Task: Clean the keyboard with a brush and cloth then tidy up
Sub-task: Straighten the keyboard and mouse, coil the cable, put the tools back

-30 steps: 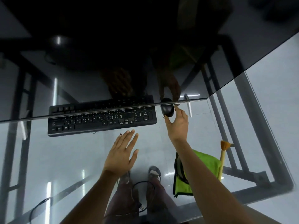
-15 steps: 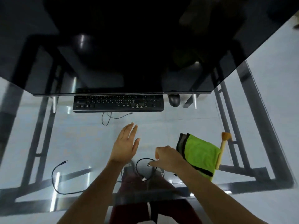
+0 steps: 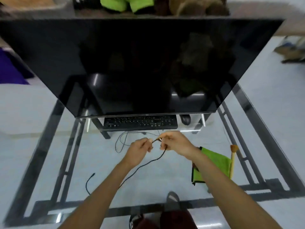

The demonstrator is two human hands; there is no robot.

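Observation:
The black keyboard (image 3: pixel 140 123) lies on the glass table just under the monitor's lower edge. A green cloth (image 3: pixel 214 164) lies at the right, partly under my right forearm, and a wooden-handled brush (image 3: pixel 233 158) rests along its right side. My left hand (image 3: pixel 138 150) and my right hand (image 3: pixel 175 142) are raised together above the table in front of the keyboard. Both pinch a thin black cable (image 3: pixel 148 162), which hangs down from the hands toward me.
A large dark monitor (image 3: pixel 140 63) fills the upper middle. A black mouse (image 3: pixel 185 119) sits right of the keyboard. More thin cable loops on the glass table (image 3: pixel 49 162) near the keyboard, and a loose cable end (image 3: pixel 90 180) lies at the left. My knees and a sandal show through the glass.
My right hand left the mouse, dropped to the cable near the table's front, then rose with it. My left hand closed on the cable too. The view pulled back and up.

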